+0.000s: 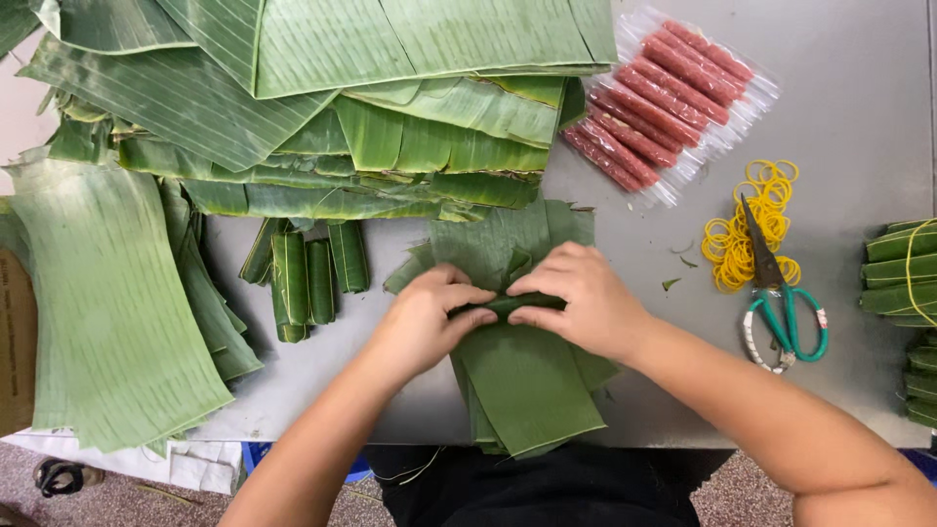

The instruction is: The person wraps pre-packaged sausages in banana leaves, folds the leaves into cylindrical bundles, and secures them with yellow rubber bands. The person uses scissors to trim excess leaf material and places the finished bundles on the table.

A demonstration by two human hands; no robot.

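**Leaf roll on a strip stack**

A dark green leaf roll (508, 305) lies crosswise between both hands' fingertips, pinched tight, only its middle showing. Under the palms, a stack of banana leaf strips (527, 385) lies flat, running from beyond the knuckles back past the wrists and overhanging the near table edge.

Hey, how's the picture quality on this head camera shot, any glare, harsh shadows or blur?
Head view: light is soft and even; only faint shadows under the left hand, right hand and scissors. Mild sheen on the clear sausage packs. Focus is sharp across the leaves; no motion blur. The table edge bows slightly from the wide lens.
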